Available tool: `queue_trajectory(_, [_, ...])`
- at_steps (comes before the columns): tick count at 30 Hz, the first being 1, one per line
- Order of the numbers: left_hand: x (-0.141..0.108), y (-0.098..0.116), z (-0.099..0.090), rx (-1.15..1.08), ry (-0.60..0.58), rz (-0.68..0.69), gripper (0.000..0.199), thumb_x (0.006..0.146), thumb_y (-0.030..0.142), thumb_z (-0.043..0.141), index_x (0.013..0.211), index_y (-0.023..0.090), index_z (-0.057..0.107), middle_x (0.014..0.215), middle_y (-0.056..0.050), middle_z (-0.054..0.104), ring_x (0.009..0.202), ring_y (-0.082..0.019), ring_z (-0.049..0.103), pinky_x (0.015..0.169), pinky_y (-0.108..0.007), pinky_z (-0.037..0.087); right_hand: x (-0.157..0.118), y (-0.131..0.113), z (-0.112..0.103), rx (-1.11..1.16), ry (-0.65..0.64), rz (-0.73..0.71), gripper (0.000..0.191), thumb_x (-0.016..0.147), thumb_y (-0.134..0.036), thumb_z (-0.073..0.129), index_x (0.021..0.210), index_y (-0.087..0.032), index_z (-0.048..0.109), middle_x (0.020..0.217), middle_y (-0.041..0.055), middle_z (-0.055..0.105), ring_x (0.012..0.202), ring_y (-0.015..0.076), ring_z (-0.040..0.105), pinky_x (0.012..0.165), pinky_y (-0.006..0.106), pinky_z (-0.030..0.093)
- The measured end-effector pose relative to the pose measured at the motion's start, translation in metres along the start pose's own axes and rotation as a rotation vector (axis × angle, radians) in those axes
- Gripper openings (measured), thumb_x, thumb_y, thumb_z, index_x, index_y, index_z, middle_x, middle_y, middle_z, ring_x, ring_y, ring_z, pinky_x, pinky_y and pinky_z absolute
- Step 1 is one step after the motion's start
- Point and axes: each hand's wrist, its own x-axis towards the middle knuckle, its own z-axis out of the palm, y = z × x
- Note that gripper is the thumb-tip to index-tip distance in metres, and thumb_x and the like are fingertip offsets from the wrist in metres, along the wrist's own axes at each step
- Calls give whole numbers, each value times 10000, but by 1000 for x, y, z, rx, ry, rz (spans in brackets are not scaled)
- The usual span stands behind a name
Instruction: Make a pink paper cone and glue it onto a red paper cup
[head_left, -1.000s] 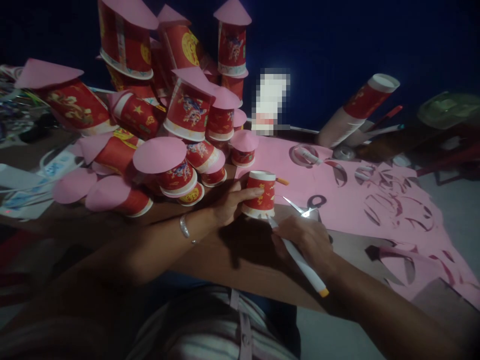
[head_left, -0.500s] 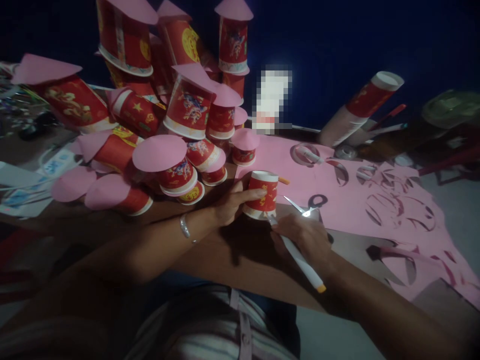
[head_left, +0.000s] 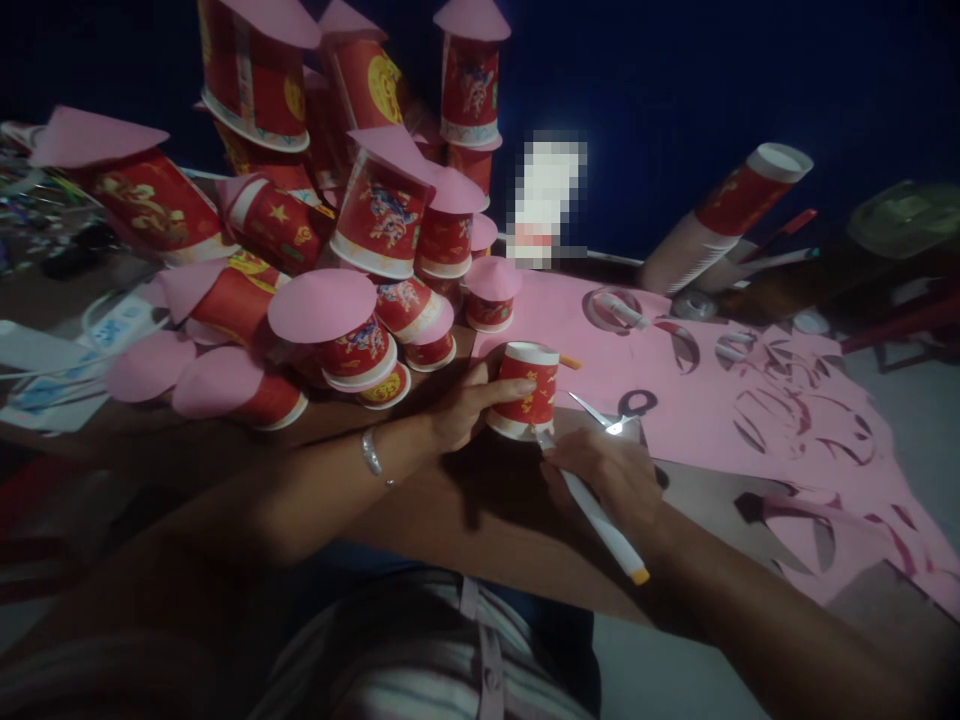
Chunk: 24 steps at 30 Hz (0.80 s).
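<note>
Now, starting nearest, glance over striped clothing, then up to a white marker with an orange end, gripped in the closed fingers of the right hand. Follow it up to 1 red cup, upright in front of the person, clamped in the left hand with the thumb across its front. Looks to be touching the pale lower band with the marker tip; too small to confirm. Can't tell whether resting on the table or held just above.

To handle this well, as a judgement: brace the cup firmly without denting its wall, steady the drawing hand low, and press lightly. Turn the cup in small steps rather than reaching round, and mind smearing any wet ink.

Down underneath, see the brown tabletop. Just beyond the right hand, note scissors, lying beside the edge of pink paper, itself peppered with cut holes farther right. Off to the left, find crowded red cups with pink cone tops, some upright, some tipped over, some stacked. Deeper in on the right, spot a leaning stack of cups, then finish against a dark blue wall.
</note>
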Motion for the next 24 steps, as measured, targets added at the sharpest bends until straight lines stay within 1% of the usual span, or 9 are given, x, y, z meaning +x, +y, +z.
queue_trajectory(2, [0,0,0,1,-6,2,365,877,306,786,1218,186,740,1034,-93,781,877,-197,715,815,-319,591,0,0,0,14,-3,-8,238,863,-72,769,1034,-190,654,803,1,742,673,143,718,616,260,565])
queue_trajectory(8, [0,0,0,7,-18,-3,383,876,323,788,1228,181,740,1068,-107,788,905,-211,726,821,-323,596,1,0,-1,16,-57,17,217,872,-66,735,1001,-217,650,794,-18,742,643,137,704,575,256,543])
queue_trajectory(13, [0,0,-1,13,-5,-6,373,869,308,795,1214,172,747,1051,-103,789,898,-208,724,830,-324,593,-1,1,0,11,-29,-12,263,864,-68,771,1057,-203,653,834,-5,761,701,148,735,638,255,573])
queue_trajectory(18, [-1,1,0,29,-9,-20,367,880,303,789,1222,177,750,1075,-108,791,924,-217,729,855,-343,596,-2,2,1,-7,-34,-17,237,885,-87,766,1058,-206,655,825,-13,763,716,145,742,629,256,577])
queue_trajectory(24, [0,1,0,53,-29,-24,359,880,323,789,1201,166,754,1088,-125,794,948,-231,733,861,-346,595,-1,4,1,-14,-23,-40,282,863,-92,796,1090,-187,658,876,8,783,748,155,754,642,262,600])
